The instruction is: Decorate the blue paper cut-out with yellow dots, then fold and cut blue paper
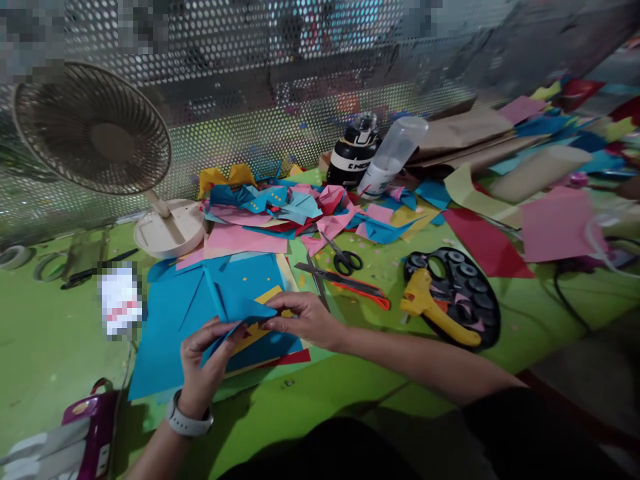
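A folded piece of blue paper [245, 309] is held between my two hands, above the middle of the table. My left hand [203, 353], with a watch on its wrist, pinches its lower left side between thumb and fingers. On the other side, my right hand [305, 320] grips the pointed right end with thumb and forefinger. Beneath them lie flat sheets of blue paper [165, 333], with a yellow piece [255, 335] on top, partly hidden by the hands. An orange utility knife [360, 287] and black-handled scissors [345, 259] rest to the right.
A desk fan [170, 230] stands at the back left. Folded coloured papers [270, 200] are heaped at the back, beside a black bottle [350, 157] and a clear bottle [395, 153]. A yellow glue gun [425, 300] lies on a black palette [483, 307] at right.
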`<state>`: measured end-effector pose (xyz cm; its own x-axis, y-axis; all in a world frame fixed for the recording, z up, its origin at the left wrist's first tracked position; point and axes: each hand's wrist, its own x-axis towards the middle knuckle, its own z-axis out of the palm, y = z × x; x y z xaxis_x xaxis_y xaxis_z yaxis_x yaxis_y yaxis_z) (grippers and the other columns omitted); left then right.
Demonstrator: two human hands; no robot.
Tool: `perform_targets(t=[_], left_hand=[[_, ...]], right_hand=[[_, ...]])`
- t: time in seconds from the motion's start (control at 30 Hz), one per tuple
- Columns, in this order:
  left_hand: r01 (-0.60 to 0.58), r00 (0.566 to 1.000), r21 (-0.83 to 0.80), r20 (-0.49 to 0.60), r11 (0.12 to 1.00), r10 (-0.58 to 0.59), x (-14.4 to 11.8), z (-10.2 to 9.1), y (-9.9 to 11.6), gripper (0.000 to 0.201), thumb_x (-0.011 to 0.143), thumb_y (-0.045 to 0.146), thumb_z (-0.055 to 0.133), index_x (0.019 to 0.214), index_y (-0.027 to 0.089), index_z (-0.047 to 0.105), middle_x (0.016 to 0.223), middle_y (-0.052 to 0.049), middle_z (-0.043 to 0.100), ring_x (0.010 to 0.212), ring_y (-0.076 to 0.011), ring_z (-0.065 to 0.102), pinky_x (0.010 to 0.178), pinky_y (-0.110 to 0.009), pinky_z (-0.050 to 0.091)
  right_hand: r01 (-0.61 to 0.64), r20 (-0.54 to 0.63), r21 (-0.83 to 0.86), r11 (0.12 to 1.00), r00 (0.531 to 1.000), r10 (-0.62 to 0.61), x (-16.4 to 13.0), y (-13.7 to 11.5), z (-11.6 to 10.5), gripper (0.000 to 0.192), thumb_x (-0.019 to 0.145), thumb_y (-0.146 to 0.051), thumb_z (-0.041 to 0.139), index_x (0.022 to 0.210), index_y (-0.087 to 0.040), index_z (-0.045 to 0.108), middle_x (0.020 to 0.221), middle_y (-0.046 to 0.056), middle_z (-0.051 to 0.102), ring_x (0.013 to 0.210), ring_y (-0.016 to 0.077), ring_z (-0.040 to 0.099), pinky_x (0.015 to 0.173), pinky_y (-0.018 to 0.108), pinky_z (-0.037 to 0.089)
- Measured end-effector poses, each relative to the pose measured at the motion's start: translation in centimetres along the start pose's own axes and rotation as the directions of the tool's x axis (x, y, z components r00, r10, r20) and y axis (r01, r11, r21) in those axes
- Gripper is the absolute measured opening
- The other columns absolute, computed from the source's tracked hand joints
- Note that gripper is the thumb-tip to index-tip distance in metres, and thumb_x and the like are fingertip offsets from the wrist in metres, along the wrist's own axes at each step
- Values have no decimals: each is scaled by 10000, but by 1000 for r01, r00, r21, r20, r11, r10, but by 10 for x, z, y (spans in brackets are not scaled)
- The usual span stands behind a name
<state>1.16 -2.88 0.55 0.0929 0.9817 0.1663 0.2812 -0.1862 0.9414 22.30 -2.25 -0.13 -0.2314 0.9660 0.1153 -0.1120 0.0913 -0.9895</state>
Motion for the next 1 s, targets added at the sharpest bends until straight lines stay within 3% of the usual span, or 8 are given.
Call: perform_targets(t=[0.1, 0.3, 0.53, 0.77, 1.0], left_hand=[[54, 999, -41, -5, 998, -54, 0, 1, 0, 86, 686, 323, 767, 734, 251, 760, 754, -34, 748, 782, -251, 678, 722, -356, 546], [55, 998, -21, -24, 998, -55, -2, 2, -4, 77, 678, 295, 776, 733, 246, 756, 766, -30, 748, 785, -232, 678, 749, -346, 552], [56, 985, -183, -153, 982, -84, -3, 14, -16, 191, 631, 348, 790, 690, 169, 757, 667, -47, 725, 671, -237, 686, 625, -334, 582], [124, 976, -219, -151, 968, -159, -4, 16, -18, 178, 605, 335, 805, 655, 172, 755, 632, -32, 727, 580, -226, 682, 530, -309, 580], [153, 973, -257, -131, 954, -191, -4, 17, -15, 138, 607, 278, 814, 671, 172, 755, 674, -28, 740, 594, -212, 686, 603, -311, 594]], right_hand=[[-8, -19, 63, 998, 1000, 9, -1, 2, 2, 226, 696, -376, 767, 823, -191, 735, 780, 17, 695, 682, 128, 610, 623, 246, 484], [-33, -6, 181, 983, 999, 34, -4, 8, 4, 260, 719, -407, 745, 861, -190, 733, 819, 21, 705, 713, 126, 638, 642, 232, 500], [8, -24, 82, 997, 1000, -6, -3, 6, 5, 275, 725, -421, 739, 822, -164, 729, 757, 20, 699, 650, 121, 621, 570, 219, 486], [66, -51, -45, 997, 996, -68, -4, 3, 4, 257, 767, -416, 705, 804, -164, 733, 741, 29, 702, 651, 120, 614, 559, 215, 464], [59, -49, -29, 998, 997, -60, -5, 3, 5, 251, 780, -407, 695, 803, -159, 724, 745, 36, 711, 663, 129, 643, 577, 220, 497]])
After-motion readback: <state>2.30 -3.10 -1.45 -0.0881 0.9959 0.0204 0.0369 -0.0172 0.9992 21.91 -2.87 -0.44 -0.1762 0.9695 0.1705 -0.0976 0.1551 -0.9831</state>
